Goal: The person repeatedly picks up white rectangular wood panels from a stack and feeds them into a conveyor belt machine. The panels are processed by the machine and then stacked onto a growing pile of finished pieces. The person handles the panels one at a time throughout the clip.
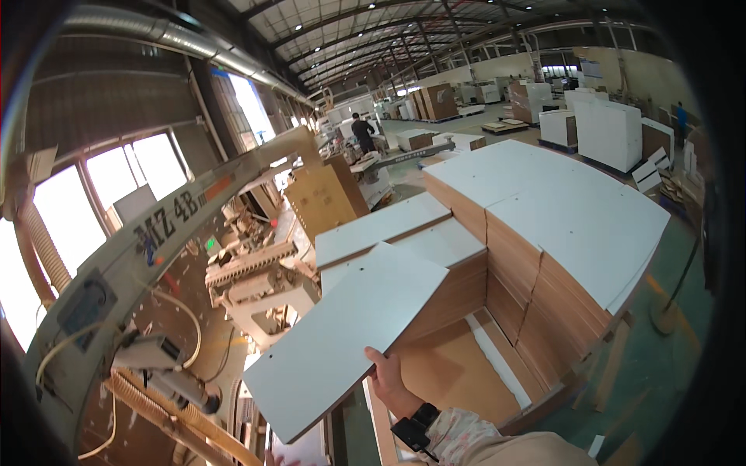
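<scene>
My right hand [391, 382] grips a white panel [350, 334] by its long edge, thumb on top and the fingers hidden beneath. The panel is tilted, with small dark holes in its face. Its far end overlaps a stack of white-topped boards [388, 225]. A bit of my left hand [281, 460] shows at the bottom edge, below the panel's near corner; the fingers look apart, with nothing seen in them. A black device [416, 429] is strapped on my right wrist.
To the right stands a tall stack of white-faced boards [552, 202] with brown edges. Brown sheet [458, 365] lies in the recess beside it. A machine with a long beam [171, 210] fills the left. Further off are a person [363, 133] and white panel stacks [610, 132].
</scene>
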Demonstrator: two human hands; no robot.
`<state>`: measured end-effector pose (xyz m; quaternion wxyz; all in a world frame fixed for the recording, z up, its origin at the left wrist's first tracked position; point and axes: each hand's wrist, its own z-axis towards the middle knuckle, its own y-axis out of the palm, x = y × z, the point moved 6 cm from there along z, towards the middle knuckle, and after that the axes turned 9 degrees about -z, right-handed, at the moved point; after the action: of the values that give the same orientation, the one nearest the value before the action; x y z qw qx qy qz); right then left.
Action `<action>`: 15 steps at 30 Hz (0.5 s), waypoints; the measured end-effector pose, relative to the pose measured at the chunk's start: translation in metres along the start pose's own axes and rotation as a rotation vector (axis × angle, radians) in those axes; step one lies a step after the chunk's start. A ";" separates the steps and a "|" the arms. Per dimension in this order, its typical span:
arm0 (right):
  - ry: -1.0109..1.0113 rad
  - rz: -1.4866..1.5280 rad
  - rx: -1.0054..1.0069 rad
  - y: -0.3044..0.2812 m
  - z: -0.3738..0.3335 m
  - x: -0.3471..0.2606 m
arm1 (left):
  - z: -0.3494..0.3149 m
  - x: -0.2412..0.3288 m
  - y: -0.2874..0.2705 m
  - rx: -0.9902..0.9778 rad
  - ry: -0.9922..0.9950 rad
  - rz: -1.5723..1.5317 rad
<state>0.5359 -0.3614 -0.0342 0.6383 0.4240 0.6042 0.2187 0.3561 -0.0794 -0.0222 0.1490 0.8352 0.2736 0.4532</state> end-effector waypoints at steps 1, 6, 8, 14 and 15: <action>-0.056 0.008 0.025 -0.006 0.020 -0.016 | 0.030 0.012 0.053 -0.047 0.081 -0.028; -0.159 0.000 0.168 -0.026 0.106 -0.032 | 0.180 0.062 0.145 -0.260 0.279 -0.043; -0.171 -0.099 0.287 -0.043 0.127 -0.040 | 0.228 0.066 0.157 -0.207 0.264 0.002; 0.055 -0.455 0.053 -0.063 0.170 -0.063 | 0.306 0.078 0.189 -0.091 0.269 0.130; 0.120 -0.522 -0.003 -0.067 0.176 -0.064 | 0.318 0.081 0.194 -0.091 0.283 0.138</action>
<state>0.6773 -0.4974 -0.0660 0.6368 0.2390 0.7295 0.0726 0.7208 -0.1879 -0.0440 0.1151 0.7723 0.2131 0.5872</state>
